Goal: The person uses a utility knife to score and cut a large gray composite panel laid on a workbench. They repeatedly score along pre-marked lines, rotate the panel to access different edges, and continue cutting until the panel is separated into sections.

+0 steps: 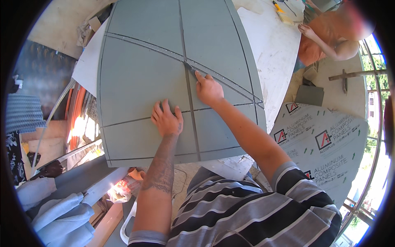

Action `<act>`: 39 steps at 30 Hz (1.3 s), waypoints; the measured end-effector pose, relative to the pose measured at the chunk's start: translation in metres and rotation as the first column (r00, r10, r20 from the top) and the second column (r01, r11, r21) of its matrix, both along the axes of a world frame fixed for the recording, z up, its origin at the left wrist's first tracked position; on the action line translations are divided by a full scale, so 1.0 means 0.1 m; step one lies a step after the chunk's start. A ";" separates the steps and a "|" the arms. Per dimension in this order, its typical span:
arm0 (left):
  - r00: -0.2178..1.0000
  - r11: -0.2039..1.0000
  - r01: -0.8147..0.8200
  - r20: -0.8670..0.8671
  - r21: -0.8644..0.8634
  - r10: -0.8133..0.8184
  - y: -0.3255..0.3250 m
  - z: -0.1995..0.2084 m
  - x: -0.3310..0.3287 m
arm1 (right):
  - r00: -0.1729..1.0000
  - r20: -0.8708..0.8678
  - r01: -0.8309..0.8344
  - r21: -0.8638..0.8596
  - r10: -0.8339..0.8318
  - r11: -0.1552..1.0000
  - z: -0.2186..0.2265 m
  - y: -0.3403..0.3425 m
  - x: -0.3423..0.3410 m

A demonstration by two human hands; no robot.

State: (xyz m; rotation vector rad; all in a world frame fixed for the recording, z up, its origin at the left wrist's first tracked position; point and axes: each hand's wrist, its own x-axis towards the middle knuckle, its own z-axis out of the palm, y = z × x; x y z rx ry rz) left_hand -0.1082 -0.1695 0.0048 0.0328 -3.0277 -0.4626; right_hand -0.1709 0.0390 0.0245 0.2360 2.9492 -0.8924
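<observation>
A large grey-green panel (140,78) lies in front of me, crossed by dark grooves running lengthwise and across. My left hand (167,118) rests on its near half, fingers spread against the surface. Farther up and to the right, my right hand (209,89) is closed round a slim dark knife-like tool (189,66), index finger stretched along it. The tool's tip meets the panel where the long middle groove crosses a slanting pair of grooves. The hand covers most of its handle, so its exact kind is hard to tell.
At the far right, another person in orange (319,37) works by a white table (267,45) with a yellow-handled brush (284,15). Printed sheet panels (329,144) lie to my right. Blue-grey cloth (66,214) and long boards (109,222) are at lower left.
</observation>
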 end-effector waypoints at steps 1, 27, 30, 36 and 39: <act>1.000 1.000 0.001 -0.001 -0.009 -0.001 0.01 0.00 0.00 | 1.000 0.002 0.000 0.000 0.000 1.000 0.00 0.01 -0.01; 0.996 1.000 -0.001 -0.084 0.017 0.003 -0.03 -0.12 -0.02 | 0.994 0.093 0.045 0.070 -0.051 0.997 0.06 0.54 0.53; 0.996 1.000 0.001 -0.092 0.014 0.000 -0.03 -0.12 -0.02 | 0.992 0.106 0.060 0.070 -0.067 0.996 0.07 0.67 0.73; 0.994 1.000 0.012 -0.106 0.023 -0.009 -0.03 -0.14 -0.02 | 0.991 0.100 0.082 0.082 -0.090 0.993 0.07 0.91 1.07; 0.996 1.000 0.011 -0.093 0.018 -0.009 -0.02 -0.11 -0.02 | 0.991 0.086 0.098 0.098 -0.106 0.990 0.08 1.02 1.24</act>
